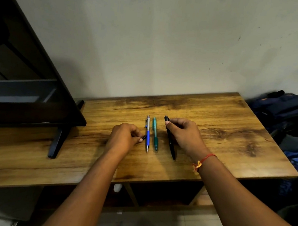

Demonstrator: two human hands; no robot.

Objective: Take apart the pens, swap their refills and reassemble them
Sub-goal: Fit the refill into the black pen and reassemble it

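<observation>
The right hand [183,133] grips the black pen [171,146] near its far end. The left hand [123,137] pinches a small dark piece [144,136]. Between the 2 hands lie the blue pen [148,136] and the green pen [154,133]. The pens look light, stiff and slick, so they are probably best held at both barrel halves.

Both your forearms reach forward from the lower edge of the view, bare and angled slightly toward each other. Your left grip [123,137] sits knuckles-up with the fingers curled in, and the thumb and a fingertip pinch a small dark piece [144,136] at its right side. Your right grip [183,133] lies a little further forward, palm down, the wrist bent slightly leftward. Its fingers curl round the upper part of a black pen [172,149], one fingertip lying on the barrel near the far end. The two grips are apart, not touching.
</observation>
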